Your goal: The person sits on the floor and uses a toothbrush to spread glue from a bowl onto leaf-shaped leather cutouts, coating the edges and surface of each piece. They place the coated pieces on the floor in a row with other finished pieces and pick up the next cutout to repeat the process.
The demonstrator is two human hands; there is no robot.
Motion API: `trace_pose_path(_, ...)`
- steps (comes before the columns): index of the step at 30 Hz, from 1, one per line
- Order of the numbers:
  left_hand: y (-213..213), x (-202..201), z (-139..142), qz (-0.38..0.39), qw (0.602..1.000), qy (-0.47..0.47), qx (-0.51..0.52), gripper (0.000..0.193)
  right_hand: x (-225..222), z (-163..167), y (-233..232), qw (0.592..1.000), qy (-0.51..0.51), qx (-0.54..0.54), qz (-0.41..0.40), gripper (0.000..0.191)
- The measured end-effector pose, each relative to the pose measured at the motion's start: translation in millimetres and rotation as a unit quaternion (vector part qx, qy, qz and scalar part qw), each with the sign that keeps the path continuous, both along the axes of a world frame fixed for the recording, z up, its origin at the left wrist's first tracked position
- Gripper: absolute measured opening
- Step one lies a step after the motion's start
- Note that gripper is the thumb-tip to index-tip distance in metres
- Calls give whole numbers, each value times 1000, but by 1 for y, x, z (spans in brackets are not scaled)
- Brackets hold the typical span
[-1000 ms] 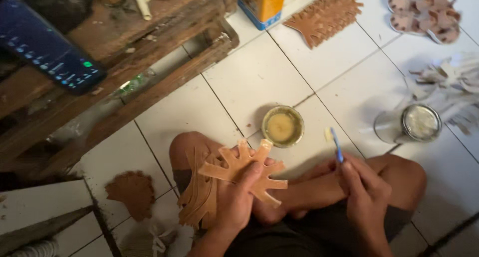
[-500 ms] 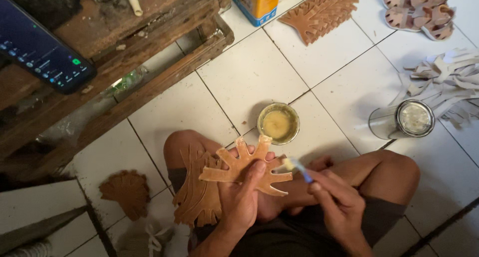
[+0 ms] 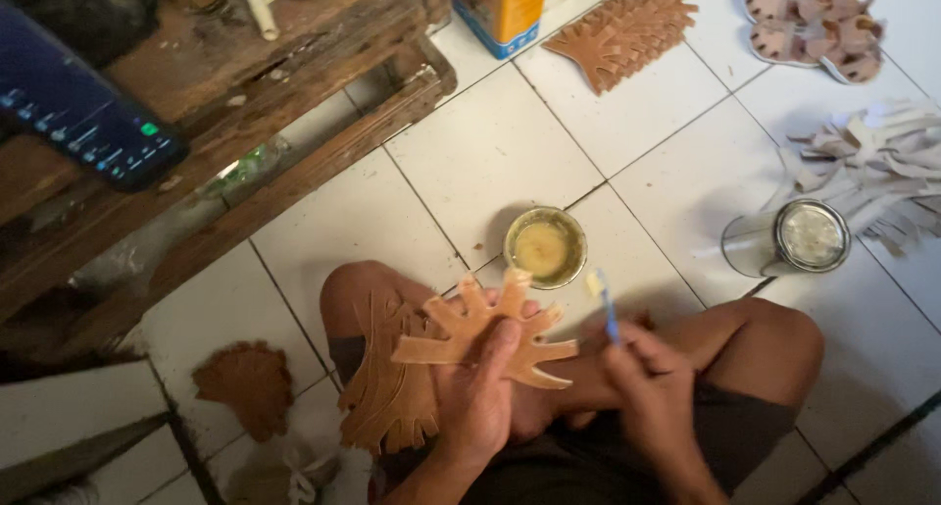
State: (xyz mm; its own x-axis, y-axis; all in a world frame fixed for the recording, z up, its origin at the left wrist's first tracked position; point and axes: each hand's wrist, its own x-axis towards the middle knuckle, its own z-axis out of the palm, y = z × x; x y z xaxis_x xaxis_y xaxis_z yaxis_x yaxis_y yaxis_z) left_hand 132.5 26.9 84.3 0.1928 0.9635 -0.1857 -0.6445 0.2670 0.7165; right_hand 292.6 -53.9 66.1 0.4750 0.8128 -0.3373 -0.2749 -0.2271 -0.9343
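Leather cut-out [image 3: 480, 333], tan and branched like a small tree, sits flat across my left hand [image 3: 485, 397], thumb pressed on top of its middle and fingers under it, held level above my lap. My right hand [image 3: 652, 392] is closed in a pinch around a blue-handled brush [image 3: 606, 304], bristles pointing up just beside the cut-out's right-hand branches, not touching them as far as I can tell. Just ahead of both hands a small round tin of yellowish glue [image 3: 546, 247] stands on the white tiled floor [image 3: 470, 162]. Under my left hand, more brown cut-outs [image 3: 387, 387] are stacked over my knee. Off to the right of the brush hand a glass jar [image 3: 789, 240] lies on its side. I judge the piece light, thin and fairly stiff yet bendable, its narrow branches the weak spots; holding it at the broad centre looks soundest, and wet glue would make it slippery.
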Motion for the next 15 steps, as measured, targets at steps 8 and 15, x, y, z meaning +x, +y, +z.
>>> trace_pose_path(8,14,-7,0,-56,992,112,-10,36,4,-19,-5,998,-15,50,-28,28)
trace_pose_path(15,28,-9,15,29,999,-23,-9,54,7,0,-11,959,-258,100,64,29)
